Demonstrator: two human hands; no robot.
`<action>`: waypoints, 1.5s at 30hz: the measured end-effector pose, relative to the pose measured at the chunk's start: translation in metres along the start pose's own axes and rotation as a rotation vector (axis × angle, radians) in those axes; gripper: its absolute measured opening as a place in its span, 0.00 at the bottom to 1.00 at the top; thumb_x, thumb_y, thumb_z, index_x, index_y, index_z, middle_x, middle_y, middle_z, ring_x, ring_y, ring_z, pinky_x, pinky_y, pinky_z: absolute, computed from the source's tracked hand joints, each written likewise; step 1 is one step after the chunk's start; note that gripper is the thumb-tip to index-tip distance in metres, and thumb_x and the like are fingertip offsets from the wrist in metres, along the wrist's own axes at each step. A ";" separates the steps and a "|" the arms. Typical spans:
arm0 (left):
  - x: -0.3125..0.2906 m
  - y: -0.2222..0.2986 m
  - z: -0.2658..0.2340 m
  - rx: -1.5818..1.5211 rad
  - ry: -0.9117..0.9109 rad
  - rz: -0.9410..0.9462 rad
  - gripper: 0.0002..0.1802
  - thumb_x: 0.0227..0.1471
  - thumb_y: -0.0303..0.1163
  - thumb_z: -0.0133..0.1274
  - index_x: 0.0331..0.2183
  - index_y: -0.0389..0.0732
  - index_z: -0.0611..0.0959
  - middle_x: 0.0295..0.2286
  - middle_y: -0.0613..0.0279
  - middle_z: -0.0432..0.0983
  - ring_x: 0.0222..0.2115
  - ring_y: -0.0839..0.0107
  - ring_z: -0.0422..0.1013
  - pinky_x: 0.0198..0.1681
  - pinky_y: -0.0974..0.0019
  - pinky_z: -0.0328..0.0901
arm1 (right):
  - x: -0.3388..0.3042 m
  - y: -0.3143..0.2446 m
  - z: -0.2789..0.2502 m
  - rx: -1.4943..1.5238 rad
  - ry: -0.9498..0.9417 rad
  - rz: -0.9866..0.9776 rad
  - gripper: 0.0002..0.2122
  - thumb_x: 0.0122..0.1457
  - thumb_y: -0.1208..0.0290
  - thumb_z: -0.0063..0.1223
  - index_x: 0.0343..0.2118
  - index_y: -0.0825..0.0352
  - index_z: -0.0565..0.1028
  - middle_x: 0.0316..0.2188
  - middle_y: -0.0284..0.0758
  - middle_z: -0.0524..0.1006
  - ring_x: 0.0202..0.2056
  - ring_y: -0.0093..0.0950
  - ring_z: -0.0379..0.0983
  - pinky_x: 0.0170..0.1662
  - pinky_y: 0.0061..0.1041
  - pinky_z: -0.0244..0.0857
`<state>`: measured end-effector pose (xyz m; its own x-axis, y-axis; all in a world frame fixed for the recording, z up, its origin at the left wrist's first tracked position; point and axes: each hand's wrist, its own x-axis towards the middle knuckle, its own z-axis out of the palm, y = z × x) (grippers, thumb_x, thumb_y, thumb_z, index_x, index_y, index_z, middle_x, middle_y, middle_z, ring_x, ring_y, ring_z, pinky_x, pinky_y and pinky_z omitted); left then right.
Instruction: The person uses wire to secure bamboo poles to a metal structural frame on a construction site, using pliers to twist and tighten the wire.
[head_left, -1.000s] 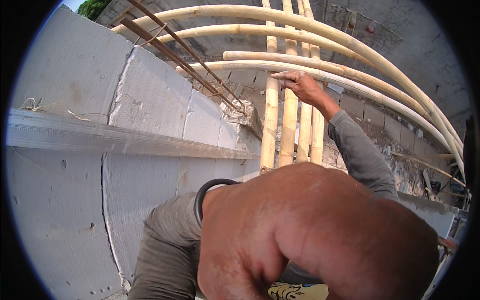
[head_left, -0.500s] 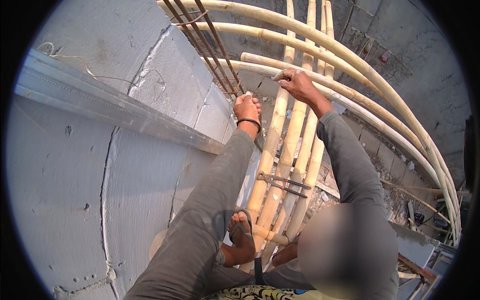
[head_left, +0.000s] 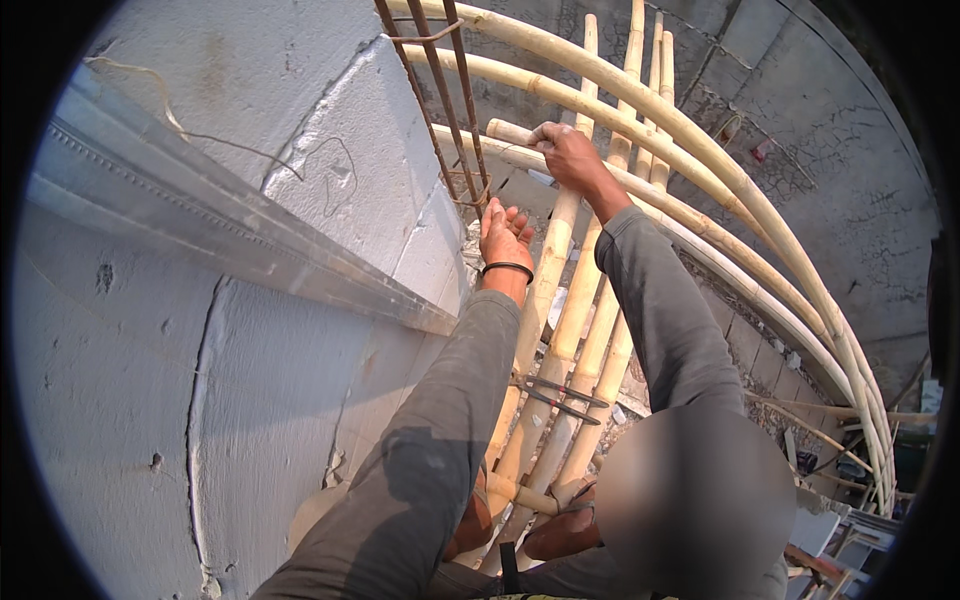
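Beside the lower end of the rusty rebar point(head_left: 468, 120), my left hand point(head_left: 507, 238) is turned palm up, its fingers loosely curled and apart. Its thumb side is near or touching the lowest tie on the bars. My right hand point(head_left: 570, 160) is raised over the bamboo poles point(head_left: 562, 340), thumb and forefinger pinched together. What the pinch holds, if anything, is too small to make out. Pincers point(head_left: 563, 398) with long dark handles lie across the poles, between my hands and my feet.
A grey block wall point(head_left: 290, 380) rises on the left, with a metal channel point(head_left: 240, 225) running along it. Loose wire point(head_left: 240, 147) hangs there. Long bamboo poles point(head_left: 690, 105) curve across ahead and to the right. Rubble point(head_left: 635, 385) shows below the poles I stand on.
My left hand has opened from a closed grip and turned palm up near the rebar. My right hand has shifted slightly left, still pinched. The view has tilted a little.
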<state>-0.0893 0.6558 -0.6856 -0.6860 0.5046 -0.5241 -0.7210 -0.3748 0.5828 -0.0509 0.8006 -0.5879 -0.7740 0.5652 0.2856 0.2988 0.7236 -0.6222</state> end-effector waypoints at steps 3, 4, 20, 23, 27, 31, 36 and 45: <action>0.002 0.003 0.003 -0.047 0.009 -0.019 0.18 0.61 0.43 0.45 0.53 0.55 0.71 0.30 0.74 0.73 0.29 0.77 0.69 0.35 0.64 0.65 | 0.007 -0.007 0.010 -0.039 0.082 0.034 0.09 0.58 0.74 0.44 0.35 0.65 0.78 0.34 0.46 0.75 0.41 0.45 0.72 0.46 0.42 0.64; 0.003 0.004 0.003 -0.078 0.007 -0.022 0.19 0.61 0.44 0.46 0.53 0.54 0.71 0.30 0.73 0.73 0.30 0.76 0.69 0.36 0.64 0.65 | 0.010 -0.010 0.012 -0.045 0.061 -0.008 0.09 0.57 0.74 0.44 0.35 0.64 0.78 0.35 0.45 0.75 0.42 0.44 0.72 0.46 0.41 0.64; 0.014 0.001 0.010 -0.533 0.036 -0.093 0.09 0.60 0.34 0.46 0.32 0.40 0.76 0.26 0.64 0.73 0.29 0.70 0.71 0.34 0.68 0.67 | 0.037 -0.058 0.028 -0.503 -0.308 -0.177 0.11 0.57 0.72 0.42 0.34 0.65 0.79 0.41 0.38 0.74 0.46 0.37 0.71 0.46 0.37 0.62; 0.022 0.001 0.007 -0.545 -0.035 -0.082 0.08 0.61 0.37 0.46 0.36 0.43 0.74 0.31 0.67 0.73 0.32 0.72 0.71 0.35 0.67 0.67 | 0.033 -0.061 0.028 -0.514 -0.320 -0.203 0.10 0.55 0.74 0.43 0.34 0.66 0.78 0.41 0.39 0.73 0.47 0.38 0.70 0.45 0.39 0.58; 0.032 -0.005 0.007 -0.565 -0.033 -0.060 0.08 0.60 0.37 0.47 0.37 0.44 0.73 0.32 0.68 0.73 0.30 0.73 0.71 0.34 0.69 0.67 | 0.029 -0.064 0.029 -0.523 -0.333 -0.203 0.09 0.54 0.76 0.44 0.33 0.64 0.78 0.41 0.38 0.72 0.47 0.35 0.68 0.45 0.37 0.53; 0.048 0.000 0.011 -0.640 -0.040 -0.142 0.07 0.60 0.36 0.47 0.35 0.43 0.73 0.27 0.68 0.72 0.27 0.75 0.69 0.31 0.71 0.66 | 0.029 -0.066 0.030 -0.571 -0.315 -0.173 0.11 0.54 0.75 0.43 0.34 0.63 0.79 0.40 0.38 0.73 0.47 0.34 0.68 0.47 0.38 0.52; 0.032 0.003 0.023 -0.662 0.015 -0.129 0.08 0.61 0.36 0.46 0.32 0.43 0.71 0.23 0.68 0.70 0.24 0.76 0.67 0.26 0.71 0.64 | 0.020 -0.056 0.042 -0.541 -0.216 -0.181 0.12 0.56 0.74 0.42 0.35 0.60 0.80 0.39 0.38 0.73 0.46 0.33 0.70 0.50 0.38 0.50; -0.009 -0.022 0.026 0.491 0.127 0.484 0.25 0.59 0.30 0.40 0.56 0.35 0.59 0.42 0.45 0.70 0.38 0.53 0.72 0.41 0.58 0.68 | 0.013 -0.049 0.025 -0.140 0.242 0.231 0.11 0.55 0.73 0.45 0.39 0.59 0.78 0.40 0.43 0.70 0.44 0.43 0.71 0.45 0.43 0.64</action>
<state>-0.0641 0.6800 -0.6774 -0.9466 0.2633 -0.1860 -0.2245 -0.1247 0.9665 -0.0894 0.7625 -0.5716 -0.5275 0.7854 0.3239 0.5368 0.6036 -0.5895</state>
